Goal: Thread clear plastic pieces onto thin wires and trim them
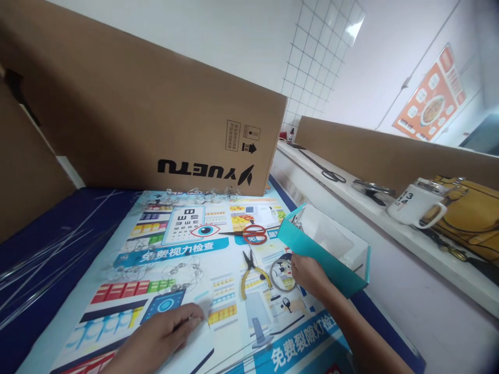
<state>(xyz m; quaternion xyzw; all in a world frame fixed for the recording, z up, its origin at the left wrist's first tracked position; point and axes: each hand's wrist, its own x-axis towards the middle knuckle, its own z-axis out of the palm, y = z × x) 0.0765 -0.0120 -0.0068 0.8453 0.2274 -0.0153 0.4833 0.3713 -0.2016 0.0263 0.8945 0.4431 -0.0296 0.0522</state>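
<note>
My left hand (169,330) is over the printed sheet near the front edge, its fingers pinched together on something too thin to make out. My right hand (310,274) is at the near side of a teal box (323,246), with its fingers curled beside a coil of wire (281,274); what they hold is hidden. Pliers with yellow handles (253,274) lie between my hands, jaws pointing away. Beyond them are red-handled scissors (254,234). Clear beads on wire (181,272) lie left of the pliers, and more beaded pieces (198,197) line the far edge of the sheet.
A large cardboard box (148,114) stands behind the sheet. Along the right, a white ledge (393,218) carries a white mug (415,202), black scissors (331,175) and a yellow bag (471,215). A wire grid (312,57) hangs on the wall.
</note>
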